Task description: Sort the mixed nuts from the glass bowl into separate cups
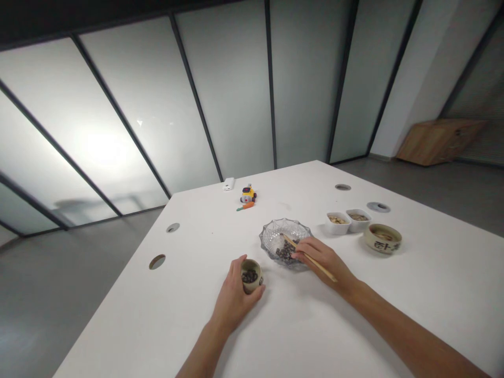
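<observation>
My left hand (233,296) is wrapped around a small cream-coloured cup (255,284), which stands on the table with dark beans (249,276) inside. Thumb and fingers press on opposite sides of it. To the right, my right hand (321,258) is closed on light wooden chopsticks (323,270); whether one or two sticks are there I cannot tell. Their tip points down into a clear scalloped glass bowl (268,241). More dark beans (284,251) lie in the near part of that bowl, partly hidden by my fingers.
On the white table (197,304), right of the glass bowl, stand two white dishes (337,229) with pale contents and a cream bowl with dark characters (382,247). Farther back are a yellow toy vehicle (248,195), a toy carrot (246,206) and a white box (229,184). Several round holes pierce the tabletop.
</observation>
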Demonstrator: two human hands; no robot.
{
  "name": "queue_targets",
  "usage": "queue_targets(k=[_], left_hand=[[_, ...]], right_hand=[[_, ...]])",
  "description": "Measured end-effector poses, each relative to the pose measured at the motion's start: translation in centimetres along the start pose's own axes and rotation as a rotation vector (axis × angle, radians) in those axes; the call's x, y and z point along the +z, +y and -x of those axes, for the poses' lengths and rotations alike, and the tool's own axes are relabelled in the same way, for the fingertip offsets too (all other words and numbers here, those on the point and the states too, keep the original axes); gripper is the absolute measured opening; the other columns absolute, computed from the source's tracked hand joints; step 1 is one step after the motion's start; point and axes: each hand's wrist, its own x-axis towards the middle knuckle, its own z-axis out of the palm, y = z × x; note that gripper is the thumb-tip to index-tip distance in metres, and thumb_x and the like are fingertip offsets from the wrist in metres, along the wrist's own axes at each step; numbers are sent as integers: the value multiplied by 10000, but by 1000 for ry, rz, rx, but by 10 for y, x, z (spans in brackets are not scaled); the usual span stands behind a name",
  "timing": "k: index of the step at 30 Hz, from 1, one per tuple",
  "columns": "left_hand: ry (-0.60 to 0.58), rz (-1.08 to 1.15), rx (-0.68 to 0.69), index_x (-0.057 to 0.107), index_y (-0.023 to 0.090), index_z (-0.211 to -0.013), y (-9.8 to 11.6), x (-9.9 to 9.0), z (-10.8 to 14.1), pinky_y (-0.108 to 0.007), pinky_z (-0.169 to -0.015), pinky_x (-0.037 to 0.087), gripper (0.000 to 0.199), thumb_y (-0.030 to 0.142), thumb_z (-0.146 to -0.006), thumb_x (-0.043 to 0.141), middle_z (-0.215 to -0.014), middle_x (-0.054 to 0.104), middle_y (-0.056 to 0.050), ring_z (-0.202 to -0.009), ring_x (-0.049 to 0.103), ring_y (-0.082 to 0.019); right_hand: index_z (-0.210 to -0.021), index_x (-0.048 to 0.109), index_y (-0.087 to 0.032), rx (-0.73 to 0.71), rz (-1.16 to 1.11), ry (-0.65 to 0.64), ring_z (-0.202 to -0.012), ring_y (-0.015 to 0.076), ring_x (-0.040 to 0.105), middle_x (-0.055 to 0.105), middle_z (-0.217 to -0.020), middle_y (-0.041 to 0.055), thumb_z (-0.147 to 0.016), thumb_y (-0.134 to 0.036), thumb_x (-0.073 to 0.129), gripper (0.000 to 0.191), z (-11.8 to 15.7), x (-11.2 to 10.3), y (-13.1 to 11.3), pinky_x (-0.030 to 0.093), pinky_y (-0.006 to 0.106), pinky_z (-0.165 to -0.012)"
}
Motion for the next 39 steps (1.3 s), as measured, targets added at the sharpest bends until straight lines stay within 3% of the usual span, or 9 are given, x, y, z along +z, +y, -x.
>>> queue_targets(k=[20,25,33,39], left_hand=[[19,-1,-2,422,235,-1443,0,1,0,-460,-1093,499,717,270,-805,748,-1368,593,-115,-1250,633,-287],[6,4,1,406,238,-1456,-3,1,0,-454,-1090,499,723,287,-817,740,-1370,584,-115,-1250,628,-284],[-16,10,-15,391,252,-1460,-2,1,0,-467,-1116,471,719,285,-826,728,-1388,562,-110,-1272,605,-282],[-13,14,-17,392,243,-1458,-1,0,0,-474,-1103,482,724,288,-822,735,-1369,569,-116,-1253,614,-287]], right_hand=[[-955,671,-229,-3,0,30,-868,198,699,706,-944,68,-1037,-311,571,153,-4,-5,-3,576,307,-764],[-913,661,-238,113,-6,91,-841,195,689,713,-911,55,-1049,-364,536,224,0,-11,-3,565,312,-763],[-832,634,-235,248,72,249,-667,166,652,680,-759,16,-1041,-455,533,320,1,-18,-4,503,275,-601],[-828,647,-237,240,44,158,-687,162,664,695,-767,15,-1055,-454,503,346,-2,-18,-11,512,268,-625]])
